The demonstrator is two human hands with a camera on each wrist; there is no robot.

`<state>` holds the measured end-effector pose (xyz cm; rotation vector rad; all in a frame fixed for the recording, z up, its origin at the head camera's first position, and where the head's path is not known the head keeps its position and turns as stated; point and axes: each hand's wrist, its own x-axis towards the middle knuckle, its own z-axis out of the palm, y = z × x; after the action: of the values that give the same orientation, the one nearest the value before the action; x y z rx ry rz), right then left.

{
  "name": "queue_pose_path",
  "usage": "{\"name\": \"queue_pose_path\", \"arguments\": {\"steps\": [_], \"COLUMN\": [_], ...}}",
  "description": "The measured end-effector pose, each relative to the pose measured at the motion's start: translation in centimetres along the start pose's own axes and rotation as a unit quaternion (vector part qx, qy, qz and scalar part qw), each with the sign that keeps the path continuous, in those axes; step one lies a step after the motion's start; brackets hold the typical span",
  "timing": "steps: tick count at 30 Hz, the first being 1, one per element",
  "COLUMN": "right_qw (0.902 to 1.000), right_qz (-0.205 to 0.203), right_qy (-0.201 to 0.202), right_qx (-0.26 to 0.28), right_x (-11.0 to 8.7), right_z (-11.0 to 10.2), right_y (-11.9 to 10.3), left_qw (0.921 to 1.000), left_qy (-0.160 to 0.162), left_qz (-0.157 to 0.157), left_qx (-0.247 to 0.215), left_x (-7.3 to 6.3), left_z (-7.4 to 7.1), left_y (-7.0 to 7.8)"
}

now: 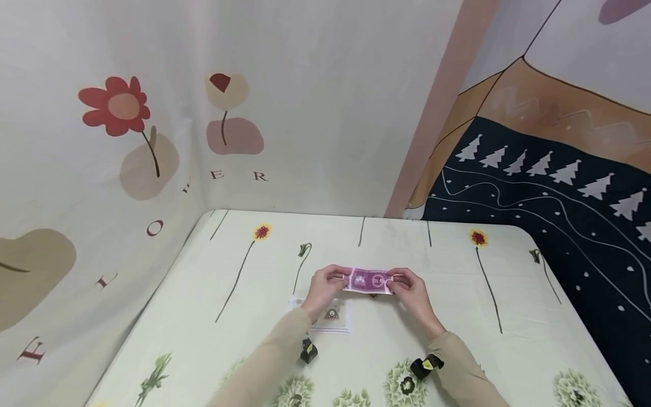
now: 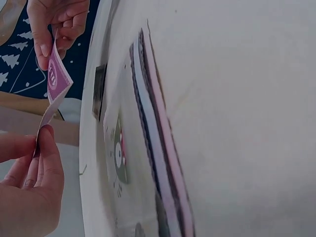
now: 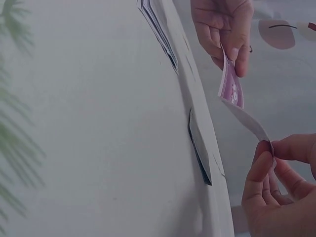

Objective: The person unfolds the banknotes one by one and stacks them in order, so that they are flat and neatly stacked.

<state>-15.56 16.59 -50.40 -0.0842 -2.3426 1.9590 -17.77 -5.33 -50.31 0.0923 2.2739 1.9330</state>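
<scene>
A purple paper strip with white print is stretched between both hands above the table, with a crease across its middle. My left hand pinches its left end between thumb and fingers. The opposite end is pinched by my right hand. In the left wrist view the strip bends at the crease, its printed face partly visible. Beneath my left wrist lies a stack of flat pieces, the top one printed with a small cartoon figure. A small flat piece with a dark edge lies beneath the strip.
A white cloth with flower prints covers the table. Printed curtains hang behind it and at the right. Black devices sit at the left wrist and the right wrist.
</scene>
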Motion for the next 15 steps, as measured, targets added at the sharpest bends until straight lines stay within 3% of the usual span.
{"name": "queue_pose_path", "arguments": {"steps": [9, 15], "right_qw": [0.9997, 0.9988], "right_qz": [0.000, 0.003], "right_qy": [-0.022, -0.048], "right_qx": [0.009, 0.007], "right_x": [-0.1, -0.1], "right_z": [0.8, 1.3], "right_y": [0.2, 0.2], "left_qw": [0.9995, 0.9998], "left_qy": [0.002, 0.000], "left_qz": [0.024, 0.010], "left_qx": [0.020, 0.019], "left_x": [-0.4, -0.6], "left_z": [-1.6, -2.6], "left_y": [-0.2, -0.7]}}
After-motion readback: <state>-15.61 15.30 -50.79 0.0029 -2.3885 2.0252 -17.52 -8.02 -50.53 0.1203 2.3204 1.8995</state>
